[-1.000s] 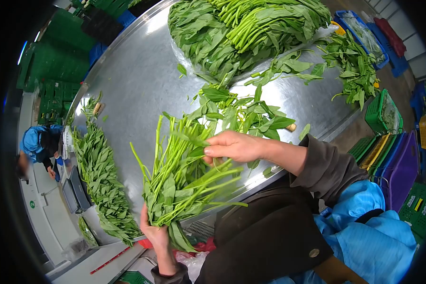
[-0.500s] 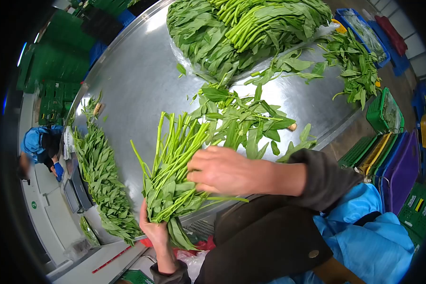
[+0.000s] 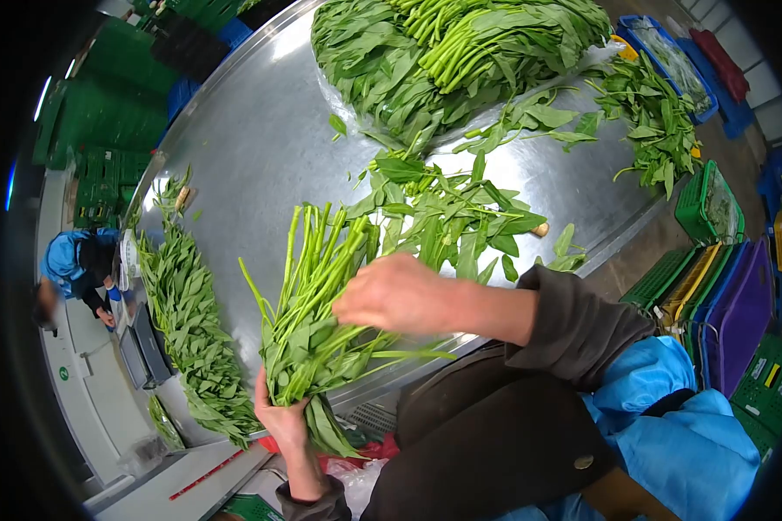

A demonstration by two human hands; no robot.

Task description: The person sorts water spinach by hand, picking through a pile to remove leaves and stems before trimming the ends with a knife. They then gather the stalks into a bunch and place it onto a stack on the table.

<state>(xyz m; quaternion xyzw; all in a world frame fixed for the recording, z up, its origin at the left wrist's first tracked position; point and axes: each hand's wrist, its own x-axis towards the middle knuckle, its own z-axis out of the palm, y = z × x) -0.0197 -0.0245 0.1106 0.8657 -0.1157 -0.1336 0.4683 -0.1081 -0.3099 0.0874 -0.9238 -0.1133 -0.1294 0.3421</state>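
A bunch of water spinach (image 3: 308,321) stands tilted at the near edge of the metal table, pale cut stems pointing up and away. Low down around its leafy end, my left hand (image 3: 280,415) is wrapped, thumb in front. My right hand (image 3: 395,295) is closed at the right side of the same bunch, fingers against its stems and leaves; what exactly they pinch is hidden. Loose leafy sprigs (image 3: 460,217) lie just beyond my right hand. Farther back, a big heap of water spinach (image 3: 460,69) rests on clear plastic.
A row of leafy greens (image 3: 191,347) runs along the table's left edge. More greens (image 3: 647,122) hang at the right corner. Stacked crates (image 3: 712,295) stand on the right. At far left is a person in blue (image 3: 74,260) near grey bins (image 3: 143,347).
My right hand has shifted slightly up and left along the bunch. My left hand keeps its hold in place. The person at far left has moved their hands.
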